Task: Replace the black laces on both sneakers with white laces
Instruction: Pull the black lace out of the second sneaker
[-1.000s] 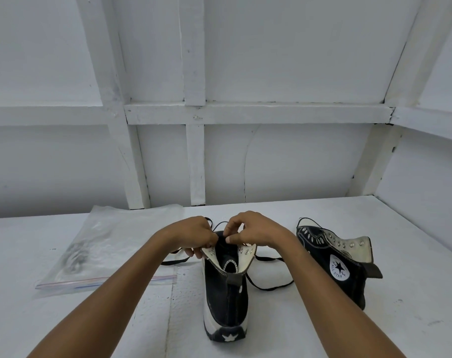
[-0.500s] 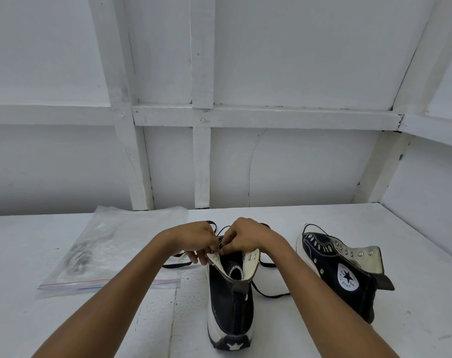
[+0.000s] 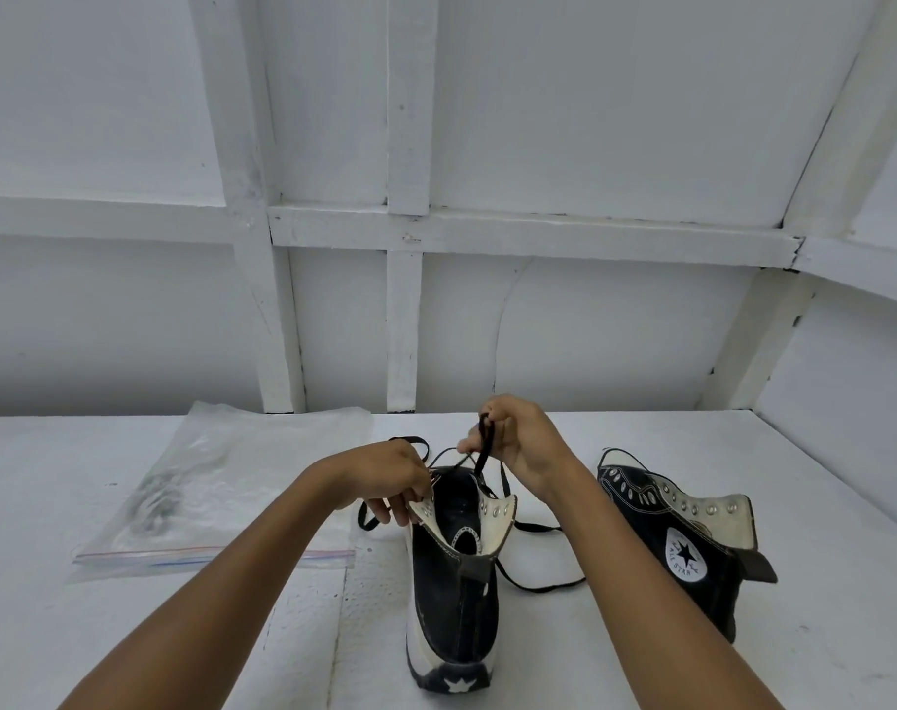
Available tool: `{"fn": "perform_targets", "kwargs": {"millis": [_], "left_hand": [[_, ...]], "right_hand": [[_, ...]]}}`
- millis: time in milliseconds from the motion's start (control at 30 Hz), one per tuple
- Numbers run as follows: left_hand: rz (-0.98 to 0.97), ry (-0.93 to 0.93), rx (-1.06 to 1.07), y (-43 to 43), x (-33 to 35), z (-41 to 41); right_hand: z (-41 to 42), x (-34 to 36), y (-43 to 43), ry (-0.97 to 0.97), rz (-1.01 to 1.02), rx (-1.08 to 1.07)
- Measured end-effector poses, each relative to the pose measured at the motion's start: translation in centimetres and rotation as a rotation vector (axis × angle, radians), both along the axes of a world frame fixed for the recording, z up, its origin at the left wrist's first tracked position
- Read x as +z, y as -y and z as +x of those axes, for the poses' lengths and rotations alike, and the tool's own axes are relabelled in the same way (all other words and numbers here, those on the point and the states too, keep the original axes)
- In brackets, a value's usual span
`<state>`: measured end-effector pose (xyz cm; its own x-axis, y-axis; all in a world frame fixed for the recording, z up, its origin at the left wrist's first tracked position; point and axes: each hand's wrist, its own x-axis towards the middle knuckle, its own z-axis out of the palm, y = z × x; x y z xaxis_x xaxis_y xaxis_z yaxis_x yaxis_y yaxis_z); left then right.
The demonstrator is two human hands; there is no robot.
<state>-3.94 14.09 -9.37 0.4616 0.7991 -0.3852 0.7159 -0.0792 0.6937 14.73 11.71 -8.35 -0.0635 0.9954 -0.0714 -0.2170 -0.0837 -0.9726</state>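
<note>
Black lace (image 3: 484, 443) rose from the sneaker (image 3: 456, 607) standing on the surface (image 3: 180, 632), heel near, toe far. The right hand (image 3: 523, 443) pinched the lace above the eyelets (image 3: 496, 510), fingers curled. The left hand (image 3: 384, 474) gripped the shoe's left flap (image 3: 425, 512), lower and nearer.

A white-painted bench (image 3: 36, 632) runs the full width, its surface scuffed and faintly speckled. Behind it stands a white board wall (image 3: 589, 120), framed with upright posts (image 3: 405, 325) and a level rail (image 3: 538, 230) across the middle. At the far right a side wall (image 3: 846, 376) angles in. The light is soft and even.
</note>
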Motion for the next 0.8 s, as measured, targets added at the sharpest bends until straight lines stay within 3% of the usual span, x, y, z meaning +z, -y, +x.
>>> {"fn": "perform_targets", "kwargs": {"millis": [67, 200, 367, 433, 500, 600, 733, 800], "left_hand": [[0.009, 0.003, 0.007, 0.1, 0.0, 0.0], [0.020, -0.006, 0.010, 0.5, 0.2, 0.1], [0.025, -0.014, 0.014, 0.9, 0.4, 0.2], [0.027, -0.015, 0.016, 1.0, 0.4, 0.2], [0.030, -0.016, 0.022, 1.0, 0.4, 0.2], [0.038, -0.022, 0.029, 1.0, 0.5, 0.3], [0.050, -0.028, 0.017, 1.1, 0.6, 0.4], [0.048, -0.031, 0.007, 1.1, 0.6, 0.4]], "right_hand": [[0.0, -0.4, 0.0, 0.169, -0.016, -0.031], [-0.3, -1.8, 0.2, 0.862, 0.122, 0.047], [-1.3, -1.7, 0.1, 1.138, 0.081, 0.212], [-1.2, -1.4, 0.2, 1.122, 0.087, 0.210], [-1.0, -1.3, 0.4, 0.977, 0.098, 0.189], [-0.9, -1.1, 0.4, 0.670, 0.112, 0.079], [-0.8, -0.5, 0.4, 0.095, 0.071, 0.021], [-0.6, -0.2, 0.3, 0.122, 0.047, -0.029]]}}
